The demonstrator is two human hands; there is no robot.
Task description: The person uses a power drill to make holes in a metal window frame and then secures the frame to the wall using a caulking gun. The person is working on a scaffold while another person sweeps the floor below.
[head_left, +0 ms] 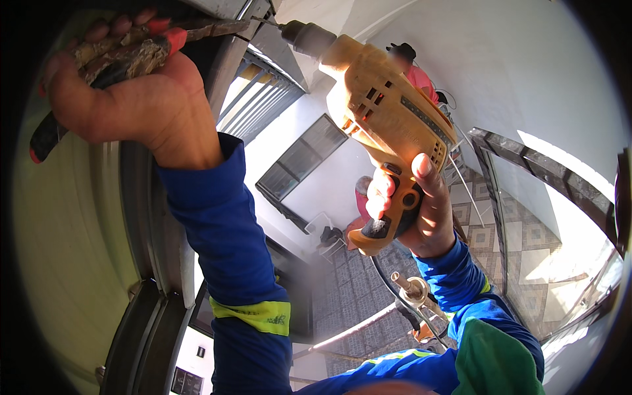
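Observation:
My left hand (141, 102), raised at the upper left, is closed around a pair of worn pliers (178, 39) with red and black handles. The jaws reach the edge of a grey metal frame (225, 72); whether they clamp it cannot be made out. In my right hand (428, 210) is a yellow corded power drill (388, 112), gripped by its handle. Its dark chuck (308, 38) carries a thin bit (264, 22) that points up and left, with its tip close to the plier jaws. Contact between bit and metal is unclear.
Dark metal rails (148, 329) run down the left. Far below, a person in a pink top (419, 79) is by the white wall, another person (363, 197) lower down. A metal-framed opening (497, 217) stands right. The drill's cord (382, 273) hangs beside a pole end (411, 288).

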